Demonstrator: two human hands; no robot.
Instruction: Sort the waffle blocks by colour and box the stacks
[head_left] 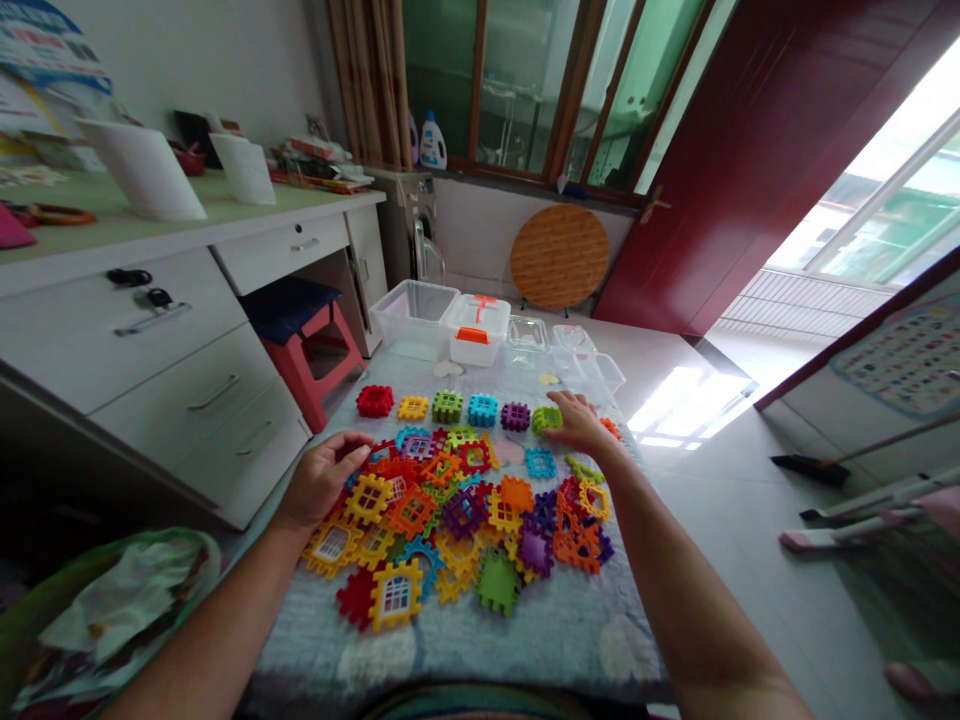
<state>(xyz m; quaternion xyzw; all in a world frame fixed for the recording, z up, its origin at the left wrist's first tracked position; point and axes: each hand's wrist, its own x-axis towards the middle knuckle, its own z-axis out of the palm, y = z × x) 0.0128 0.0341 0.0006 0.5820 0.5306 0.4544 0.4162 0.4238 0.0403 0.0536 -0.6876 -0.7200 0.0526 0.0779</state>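
Note:
A heap of flat, toothed plastic building tiles (457, 525) in many colours lies on a pale blue cloth (525, 630). Behind the heap stands a row of stacked tiles: red (374, 401), yellow (412, 407), green (448, 405), blue (483, 409), purple (515, 416) and light green (545, 419). My right hand (576, 422) rests at the right end of that row, fingers closed on the light green stack. My left hand (322, 478) lies at the left edge of the heap, fingers curled over the tiles there.
Clear plastic boxes (414, 308) and a white case with an orange handle (475, 330) stand at the cloth's far end. A white desk with drawers (150, 340) and a red stool (315, 350) are left. A dark red door (750, 160) is right; broom handles (862, 500) lie on the floor.

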